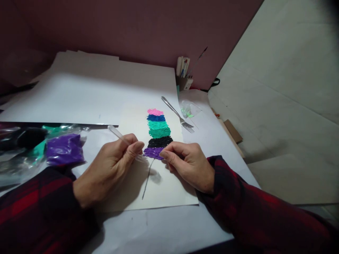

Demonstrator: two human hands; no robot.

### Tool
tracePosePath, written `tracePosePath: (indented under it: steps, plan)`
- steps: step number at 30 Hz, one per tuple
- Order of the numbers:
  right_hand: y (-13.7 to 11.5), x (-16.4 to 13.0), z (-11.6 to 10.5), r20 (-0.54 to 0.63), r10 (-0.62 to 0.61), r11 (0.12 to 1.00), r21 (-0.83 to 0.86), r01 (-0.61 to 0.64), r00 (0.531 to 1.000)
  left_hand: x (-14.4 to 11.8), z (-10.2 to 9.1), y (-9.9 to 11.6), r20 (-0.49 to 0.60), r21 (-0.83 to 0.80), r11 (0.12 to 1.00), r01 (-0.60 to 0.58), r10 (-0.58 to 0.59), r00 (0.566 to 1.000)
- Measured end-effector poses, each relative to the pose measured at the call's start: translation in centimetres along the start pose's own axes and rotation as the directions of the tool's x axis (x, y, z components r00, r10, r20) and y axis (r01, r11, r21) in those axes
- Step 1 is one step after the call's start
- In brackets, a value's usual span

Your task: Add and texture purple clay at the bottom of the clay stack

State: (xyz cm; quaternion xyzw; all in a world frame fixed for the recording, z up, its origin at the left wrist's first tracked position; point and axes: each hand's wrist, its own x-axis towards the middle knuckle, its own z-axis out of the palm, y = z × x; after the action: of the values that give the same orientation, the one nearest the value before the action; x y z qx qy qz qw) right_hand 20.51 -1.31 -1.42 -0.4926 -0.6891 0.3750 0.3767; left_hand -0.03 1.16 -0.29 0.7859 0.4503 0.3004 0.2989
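Observation:
Between the fingers of my left hand (112, 164) is a clear plastic stick-like tool (116, 132), its lower end blurred near the paper. My right hand (185, 162) is pinched at the right edge of a purple textured band (153, 152); what its fingertips hold, if anything, is hidden. Above that band on the cream paper (124, 197) run black (160, 141), green (159, 129), blue (155, 118) and pink (155, 112) textured bands, looking like soft modelling clay. A thin dark drawn line (147, 180) slants down below the purple one.
A metal fork (177, 113) lies right of the bands, near a small clear bag (189, 108). Bagged purple clay (65, 149) sits at left beside other bags. Large white sheets (106, 88) lie behind, and a pen holder (182, 72) stands against the wall.

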Motion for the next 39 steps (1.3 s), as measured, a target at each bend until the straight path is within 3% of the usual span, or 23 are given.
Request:
tracePosePath:
  steps: [5,26,33,39]
  plan:
    - [-0.11,0.0,-0.05,0.01,0.005,1.0,0.007,-0.005,1.0,0.0,0.03,0.0,0.025,0.003,0.999,0.043,-0.043,0.999]
    - [-0.08,0.0,-0.02,0.005,0.007,1.0,0.001,-0.007,1.0,0.2,0.06,-0.26,-0.006,0.114,0.993,0.0,0.001,1.0]
    - [0.19,-0.09,0.0,-0.007,-0.003,1.0,0.006,0.003,1.0,0.05,-0.2,-0.3,-0.088,0.071,0.997,0.006,0.001,0.996]
    - [0.15,-0.1,-0.02,-0.003,0.001,1.0,-0.001,-0.001,1.0,0.07,-0.03,-0.29,-0.056,0.032,0.999,-0.003,0.005,0.998]
